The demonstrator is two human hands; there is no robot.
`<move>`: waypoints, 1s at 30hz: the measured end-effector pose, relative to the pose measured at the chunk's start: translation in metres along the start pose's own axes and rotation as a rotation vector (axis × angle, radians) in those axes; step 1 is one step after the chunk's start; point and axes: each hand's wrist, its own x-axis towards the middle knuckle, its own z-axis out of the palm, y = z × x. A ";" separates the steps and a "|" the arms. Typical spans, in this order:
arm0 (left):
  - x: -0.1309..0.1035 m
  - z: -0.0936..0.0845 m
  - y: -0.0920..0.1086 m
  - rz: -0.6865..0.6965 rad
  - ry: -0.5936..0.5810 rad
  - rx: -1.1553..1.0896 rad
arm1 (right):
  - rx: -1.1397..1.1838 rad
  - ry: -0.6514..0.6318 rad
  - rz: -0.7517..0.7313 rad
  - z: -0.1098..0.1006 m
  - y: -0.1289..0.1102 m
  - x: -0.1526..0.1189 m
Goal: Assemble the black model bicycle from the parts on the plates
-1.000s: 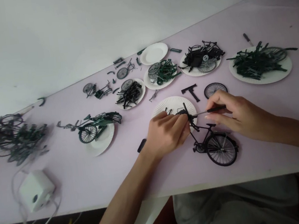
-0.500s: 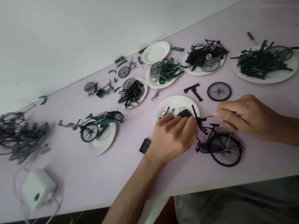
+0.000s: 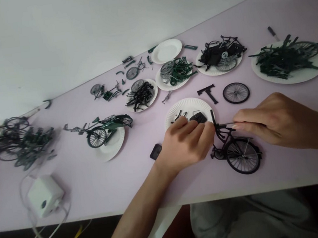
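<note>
A black model bicycle (image 3: 243,155) with one spoked wheel fitted stands near the table's front edge. My left hand (image 3: 189,140) is closed around its front end, hiding the part between the fingers. From the left fist a dark bar sticks up. Pinched in my right hand (image 3: 275,122) is a thin metal rod (image 3: 227,123), its tip against the black parts by the left fingers; its other end is out of sight. A loose black wheel (image 3: 236,93) lies behind the hands, beside a black T-shaped part (image 3: 208,93).
A paper plate (image 3: 172,111) with small parts sits behind my left hand. Farther back, several plates hold black and green parts; a screwdriver (image 3: 273,33) lies behind the right one. A green model bicycle (image 3: 109,127) and a white adapter (image 3: 45,194) with cables are left.
The whole view has shifted slightly, so things appear a little to the right and higher. Both hands keep their grips, and the rod stays against the bicycle's front parts.
</note>
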 end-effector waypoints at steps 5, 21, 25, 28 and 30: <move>0.001 0.000 0.000 0.051 -0.001 0.123 | 0.452 -0.195 0.387 0.000 -0.005 0.003; -0.002 0.004 0.000 -0.024 0.059 0.076 | 0.323 -0.053 0.243 0.005 -0.006 0.004; -0.001 0.003 0.002 0.004 0.080 0.146 | 1.004 -0.334 0.615 -0.003 -0.010 0.011; 0.000 0.004 0.003 -0.041 0.064 0.164 | 1.109 -0.340 0.691 -0.003 -0.011 0.012; -0.001 0.005 0.004 -0.063 0.027 0.157 | 0.781 -0.185 0.614 0.000 -0.011 0.009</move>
